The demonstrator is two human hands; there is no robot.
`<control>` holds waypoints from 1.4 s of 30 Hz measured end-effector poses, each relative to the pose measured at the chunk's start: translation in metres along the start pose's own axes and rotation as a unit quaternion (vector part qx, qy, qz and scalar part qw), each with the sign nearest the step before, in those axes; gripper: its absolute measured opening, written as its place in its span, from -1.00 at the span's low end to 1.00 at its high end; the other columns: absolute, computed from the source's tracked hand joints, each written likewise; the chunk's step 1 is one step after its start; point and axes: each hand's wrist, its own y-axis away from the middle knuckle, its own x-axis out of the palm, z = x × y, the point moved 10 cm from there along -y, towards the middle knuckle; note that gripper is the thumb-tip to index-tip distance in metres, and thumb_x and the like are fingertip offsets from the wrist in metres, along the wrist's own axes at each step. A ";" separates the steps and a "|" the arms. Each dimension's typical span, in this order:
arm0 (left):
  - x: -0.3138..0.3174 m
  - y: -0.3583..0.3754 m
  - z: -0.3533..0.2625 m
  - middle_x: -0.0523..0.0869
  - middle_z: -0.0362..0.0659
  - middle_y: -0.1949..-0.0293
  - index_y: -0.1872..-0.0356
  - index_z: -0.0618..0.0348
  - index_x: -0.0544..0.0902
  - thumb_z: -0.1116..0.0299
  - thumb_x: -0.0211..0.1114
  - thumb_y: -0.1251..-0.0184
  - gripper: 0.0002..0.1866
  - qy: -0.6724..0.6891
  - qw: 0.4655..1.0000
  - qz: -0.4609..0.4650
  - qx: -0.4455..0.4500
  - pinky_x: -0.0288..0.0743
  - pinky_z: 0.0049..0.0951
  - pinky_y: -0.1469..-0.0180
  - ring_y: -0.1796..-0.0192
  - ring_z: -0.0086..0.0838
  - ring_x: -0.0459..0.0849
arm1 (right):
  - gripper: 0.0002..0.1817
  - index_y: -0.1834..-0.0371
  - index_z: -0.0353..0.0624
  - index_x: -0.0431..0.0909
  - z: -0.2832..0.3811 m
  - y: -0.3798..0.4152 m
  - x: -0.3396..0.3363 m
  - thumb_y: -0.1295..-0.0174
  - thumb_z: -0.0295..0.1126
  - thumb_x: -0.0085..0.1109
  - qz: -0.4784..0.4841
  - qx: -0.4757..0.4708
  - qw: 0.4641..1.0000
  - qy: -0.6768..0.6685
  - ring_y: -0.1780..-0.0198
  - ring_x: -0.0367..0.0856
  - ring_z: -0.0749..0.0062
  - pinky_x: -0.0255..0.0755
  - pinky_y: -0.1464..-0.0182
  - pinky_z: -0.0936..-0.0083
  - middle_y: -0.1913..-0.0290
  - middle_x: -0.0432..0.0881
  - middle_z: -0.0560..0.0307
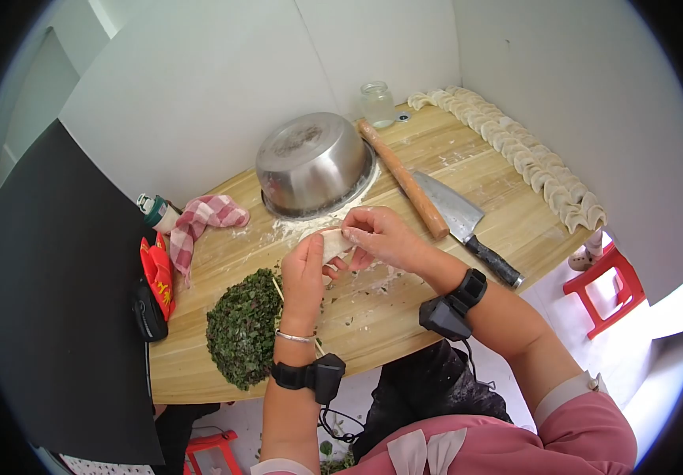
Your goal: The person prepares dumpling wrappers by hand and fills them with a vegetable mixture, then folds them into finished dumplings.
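Between my two hands, over the middle of the table, is a pale piece of dough point(336, 244). My left hand point(307, 265) grips its left side, and my right hand point(375, 235) pinches its right side. What is inside the dough cannot be seen. Chopped green filling point(243, 328) is heaped left of my left forearm, with a thin stick at its right edge. Beyond my hands an upturned metal bowl point(314, 162) sits on floury wood. Rows of folded dumplings point(516, 150) run along the right wall.
On the wooden table point(373, 324) a rolling pin point(405, 180) lies beside a cleaver point(446, 207) with a black handle. A glass jar point(377, 104) stands at the back. At left are a checked cloth point(199, 222), a bottle point(157, 212) and a black case point(149, 310).
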 end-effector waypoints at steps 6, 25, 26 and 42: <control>-0.005 0.000 0.008 0.67 -0.15 0.34 -0.02 0.38 0.55 0.15 -0.10 -0.54 -0.56 0.080 0.996 0.003 -0.031 0.44 -0.65 0.46 0.45 -0.61 0.58 | -0.84 0.32 -0.29 0.50 0.019 0.006 -0.004 -0.35 -0.42 0.01 -0.052 -0.056 0.978 0.192 0.66 0.45 0.66 0.30 0.62 0.66 0.58 0.52 0.25; -0.009 0.008 -0.033 0.66 0.13 0.15 -0.10 0.30 0.49 0.49 0.14 -0.25 -0.63 -0.235 0.953 -0.098 0.163 0.50 -0.34 0.07 0.11 -0.14 0.68 | -0.65 0.05 -0.28 0.37 0.054 0.024 0.017 -0.11 -0.46 0.20 -0.102 -0.270 0.889 0.356 0.36 0.61 0.29 0.50 0.38 0.45 0.31 0.57 -0.01; -0.006 0.009 -0.035 0.65 0.13 0.15 -0.14 0.29 0.44 0.50 0.13 -0.25 -0.59 -0.240 0.952 -0.094 0.166 0.49 -0.34 0.06 0.12 -0.13 0.67 | -0.58 0.01 -0.28 0.35 0.059 0.028 0.022 -0.06 -0.46 0.21 -0.109 -0.307 0.863 0.387 0.24 0.63 0.19 0.53 0.30 0.38 0.24 0.57 -0.07; 0.002 0.008 -0.017 0.52 -0.27 0.58 0.37 0.32 0.53 0.45 0.28 -0.21 -0.86 -0.100 0.991 -0.035 0.077 0.33 -0.62 0.45 0.53 -0.67 0.42 | -0.74 0.13 -0.27 0.44 0.034 0.014 -0.001 -0.08 -0.53 0.05 -0.120 -0.137 0.930 0.318 0.26 0.58 -0.17 0.45 0.21 0.12 0.39 0.59 -0.22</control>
